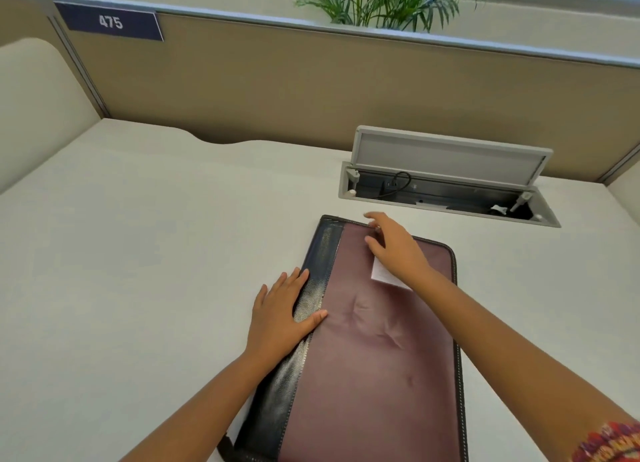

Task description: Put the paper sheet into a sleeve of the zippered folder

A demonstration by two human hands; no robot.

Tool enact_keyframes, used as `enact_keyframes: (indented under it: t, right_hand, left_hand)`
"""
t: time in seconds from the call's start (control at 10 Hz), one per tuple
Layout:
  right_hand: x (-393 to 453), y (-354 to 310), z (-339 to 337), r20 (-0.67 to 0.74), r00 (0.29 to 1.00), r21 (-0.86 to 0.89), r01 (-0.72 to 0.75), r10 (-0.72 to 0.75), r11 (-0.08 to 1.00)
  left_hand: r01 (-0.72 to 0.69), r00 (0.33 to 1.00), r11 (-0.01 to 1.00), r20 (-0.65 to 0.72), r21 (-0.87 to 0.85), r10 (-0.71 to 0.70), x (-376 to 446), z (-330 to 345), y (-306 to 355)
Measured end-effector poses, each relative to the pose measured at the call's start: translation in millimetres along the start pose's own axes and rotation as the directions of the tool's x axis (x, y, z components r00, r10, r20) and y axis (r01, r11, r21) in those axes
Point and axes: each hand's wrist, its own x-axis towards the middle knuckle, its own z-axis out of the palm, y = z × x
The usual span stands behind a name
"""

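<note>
Right grip (394, 247) seemingly pinches the zippered folder (374, 340) at its top edge; left hand (284, 316) presses flat.

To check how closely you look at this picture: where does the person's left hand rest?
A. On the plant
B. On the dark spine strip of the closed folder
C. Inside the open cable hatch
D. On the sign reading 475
B: the left hand lies flat with straight fingers on the dark strip along the left edge of the closed zippered folder.

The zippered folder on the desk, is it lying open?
No, the zippered folder lies closed and flat, its maroon cover up, with the left hand resting flat on its dark spine side.
</note>
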Motion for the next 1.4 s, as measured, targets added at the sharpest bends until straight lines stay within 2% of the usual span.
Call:
enact_keyframes:
  t: [0.2, 0.4, 0.6, 0.7, 1.0, 1.2, 1.3, 1.4]
  right_hand:
    - [-88, 26, -18, -0.031, 0.992, -0.04, -0.123, 0.122, 0.992]
    - [-163, 30, -20, 0.006, 0.99, -0.176, -0.138, 0.141, 0.975]
    - [-199, 19, -13, -0.037, 0.952, -0.248, -0.303, 0.304, 0.92]
    - [-205, 16, -10, -0.058, 0.937, -0.285, -0.346, 0.344, 0.894]
    - [-208, 15, -4, -0.106, 0.936, -0.345, -0.351, 0.335, 0.87]
    - [-208, 14, -4, -0.114, 0.95, -0.377, -0.311, 0.29, 0.872]
    - [-207, 9, -7, -0.128, 0.975, -0.415, -0.219, 0.181, 0.883]
    - [-205, 8, -10, -0.124, 0.982, -0.454, -0.183, 0.141, 0.872]
  left_hand:
    - [0.034, 0.999, 0.999, -0.026, 0.003, -0.033, -1, 7, 8]
    - [0.074, 0.996, 0.996, -0.045, 0.058, -0.071, 1, 16, 20]
    - [0.06, 0.997, 0.988, -0.066, 0.141, -0.051, -6, 18, 29]
    - [0.061, 0.996, 0.991, -0.065, 0.116, -0.054, -17, 23, 34]
    - [0.043, 0.998, 0.982, -0.062, 0.185, -0.032, -18, 21, 36]
    - [0.042, 0.999, 0.963, 0.0, 0.267, -0.044, -16, 18, 42]
    - [-0.019, 1.0, 0.931, 0.025, 0.365, 0.01, -22, 14, 57]
    - [-0.208, 0.976, 0.904, 0.135, 0.373, 0.169, -34, 21, 75]
